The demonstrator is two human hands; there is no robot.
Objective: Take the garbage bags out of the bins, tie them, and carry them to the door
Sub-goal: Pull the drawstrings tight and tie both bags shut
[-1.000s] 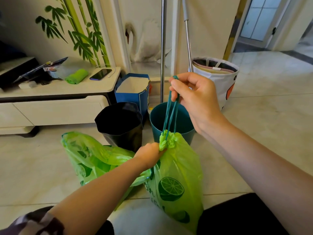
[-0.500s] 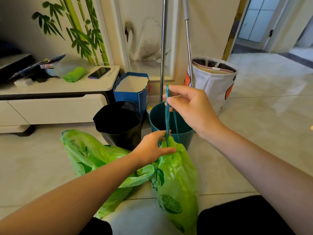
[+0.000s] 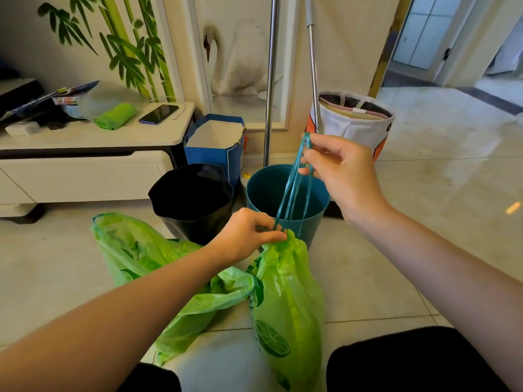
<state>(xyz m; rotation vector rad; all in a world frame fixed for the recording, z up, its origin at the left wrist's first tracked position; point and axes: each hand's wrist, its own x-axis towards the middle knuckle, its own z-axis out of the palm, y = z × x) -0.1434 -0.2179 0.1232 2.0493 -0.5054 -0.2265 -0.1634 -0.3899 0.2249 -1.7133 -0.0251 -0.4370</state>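
Note:
A green garbage bag (image 3: 285, 301) with a lime print stands on the floor in front of me, its mouth gathered. My right hand (image 3: 339, 171) pinches the teal drawstring (image 3: 294, 188) and holds its loops taut above the bag. My left hand (image 3: 249, 233) pinches the strings right at the gathered neck. A second green bag (image 3: 135, 250) lies open on the floor to the left. Behind them stand a black bin (image 3: 192, 205) and a teal bin (image 3: 266, 196), both without bags.
A low white cabinet (image 3: 85, 168) with a phone (image 3: 158, 113) and a green roll (image 3: 114, 116) is at the left. A blue paper bag (image 3: 215, 142), two metal poles (image 3: 271, 80) and a white fabric basket (image 3: 353, 120) stand by the wall. A doorway (image 3: 441, 46) opens at the far right.
My right hand has shifted right and loosened into a finger pinch on the drawstring loops. My left hand has gone from gripping the bag's neck to pinching the strings there.

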